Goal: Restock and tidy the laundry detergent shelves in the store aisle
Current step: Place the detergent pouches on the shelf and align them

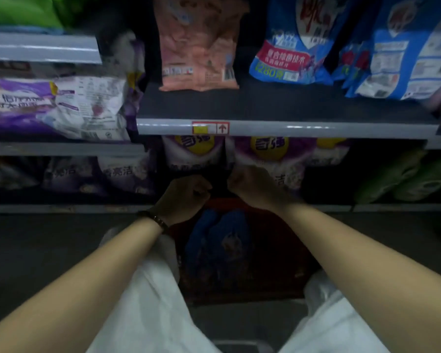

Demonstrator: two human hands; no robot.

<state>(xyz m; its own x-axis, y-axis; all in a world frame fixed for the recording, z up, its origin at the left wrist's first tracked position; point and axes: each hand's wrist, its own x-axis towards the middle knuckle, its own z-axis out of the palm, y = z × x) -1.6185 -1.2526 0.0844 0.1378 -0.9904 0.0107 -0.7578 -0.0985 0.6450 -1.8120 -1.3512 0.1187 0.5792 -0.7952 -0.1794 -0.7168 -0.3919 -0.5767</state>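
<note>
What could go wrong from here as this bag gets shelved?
1. The left hand and right hand seem to grip only the top edge of the red and blue bag, so it could slip or tear.
2. The purple bags already crowd the shelf just ahead; pushing another bag in may topple them.
3. The dim light could hide a misplacement.

Red/blue detergent bag low in front of btm shelf; pink bag, blue bags upright on upper shelf.
</note>
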